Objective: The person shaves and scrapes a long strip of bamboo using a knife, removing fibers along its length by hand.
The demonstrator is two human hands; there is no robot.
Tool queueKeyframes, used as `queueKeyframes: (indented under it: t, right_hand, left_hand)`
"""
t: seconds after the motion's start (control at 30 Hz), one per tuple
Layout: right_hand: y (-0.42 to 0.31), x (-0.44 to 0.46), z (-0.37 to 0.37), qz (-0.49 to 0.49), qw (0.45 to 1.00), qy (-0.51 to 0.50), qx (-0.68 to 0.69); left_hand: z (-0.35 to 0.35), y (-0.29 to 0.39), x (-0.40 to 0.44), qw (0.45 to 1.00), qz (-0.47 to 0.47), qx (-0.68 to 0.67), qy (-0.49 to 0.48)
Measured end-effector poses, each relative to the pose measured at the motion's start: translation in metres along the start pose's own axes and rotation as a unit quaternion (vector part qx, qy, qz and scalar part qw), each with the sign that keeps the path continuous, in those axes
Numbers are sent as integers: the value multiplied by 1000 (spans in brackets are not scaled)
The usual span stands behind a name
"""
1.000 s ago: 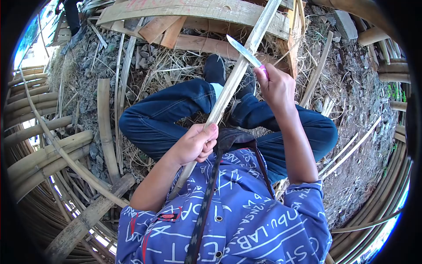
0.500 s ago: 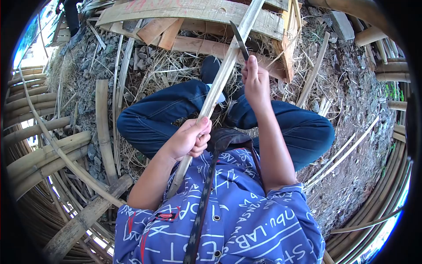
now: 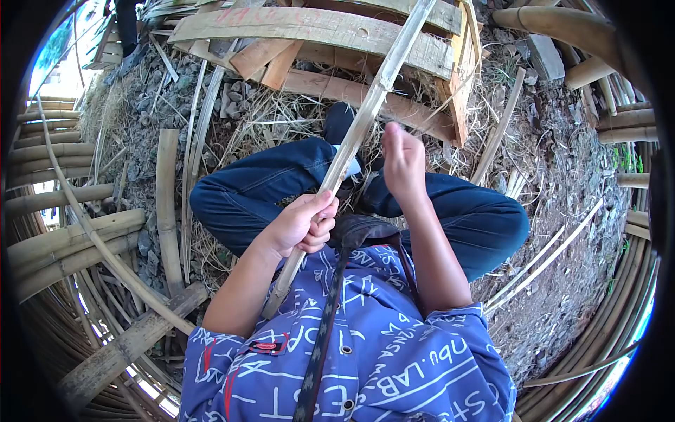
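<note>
My left hand is wrapped round a long split bamboo strip. The strip slants from my belly, between my legs, up past the wooden boards. To the right of the strip, my right hand is closed in a fist with the thumb up, apart from the strip. A dark-bladed knife showed in that fist a moment ago; its blade cannot be made out now. Under both forearms lie my crossed legs in blue jeans.
A pale curved board and other planks stand in front of my feet. Bamboo poles are stacked at left, with more poles at right. Shavings and loose strips litter the stony ground. Someone's dark trouser leg shows at top left.
My right hand has drawn back toward my body, and the knife blade that lay against the strip has dropped out of sight. My left hand keeps its grip on the strip.
</note>
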State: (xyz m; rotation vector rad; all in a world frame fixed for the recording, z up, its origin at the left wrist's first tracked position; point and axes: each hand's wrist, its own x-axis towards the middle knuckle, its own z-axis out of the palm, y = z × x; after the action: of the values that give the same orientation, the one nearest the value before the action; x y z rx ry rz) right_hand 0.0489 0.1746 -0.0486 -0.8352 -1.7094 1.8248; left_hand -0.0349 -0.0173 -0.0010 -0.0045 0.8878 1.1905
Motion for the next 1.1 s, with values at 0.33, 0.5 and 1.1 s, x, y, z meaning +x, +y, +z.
queueKeyframes:
  t: [0.33,0.5,1.1]
  right_hand:
    - [-1,28,-24,-226,831,147,-487]
    - [-23,45,-59,-189,856,213,-431]
    - [-22,-67,-1,-27,974,-115,-192]
  left_hand:
    - [5,-2,-4,1000,-9,21,16]
    - [4,-12,-12,999,-24,16,22]
    - [-3,-8,-4,1000,-22,-13,-17]
